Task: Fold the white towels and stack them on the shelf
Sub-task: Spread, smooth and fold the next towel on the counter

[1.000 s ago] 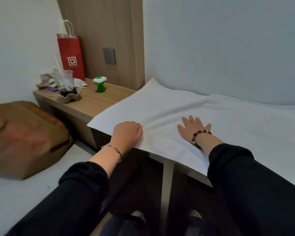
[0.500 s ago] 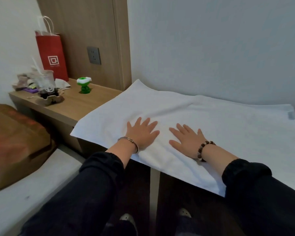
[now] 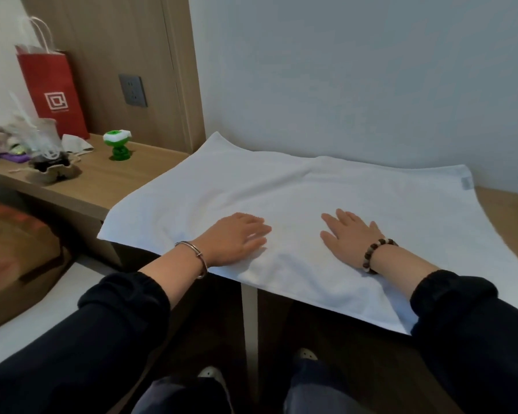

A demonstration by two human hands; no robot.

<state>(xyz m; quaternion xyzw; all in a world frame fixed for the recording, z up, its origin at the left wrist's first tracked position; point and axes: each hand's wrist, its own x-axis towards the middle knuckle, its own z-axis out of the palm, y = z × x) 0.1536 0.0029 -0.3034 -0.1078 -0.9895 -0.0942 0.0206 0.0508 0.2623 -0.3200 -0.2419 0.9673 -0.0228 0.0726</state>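
A white towel [image 3: 326,192] lies spread flat over a wooden table top [image 3: 503,210], its near edge hanging a little over the front. My left hand [image 3: 237,239] rests flat on the towel near its front left, fingers straight and blurred. My right hand [image 3: 349,236] presses flat on the towel a short way to the right, fingers spread. Both hands hold nothing. A small label sits at the towel's far right corner.
A lower wooden side table [image 3: 102,180] at the left carries a red paper bag [image 3: 53,91], a green toy [image 3: 118,144] and some clutter [image 3: 27,144]. A brown cushion [image 3: 15,264] lies on white bedding at lower left. A wall stands right behind the towel.
The view shifted to the right. My left hand opened from a loose curl to flat and slid right across the towel. My right hand moved to the right, so the hands are farther apart.
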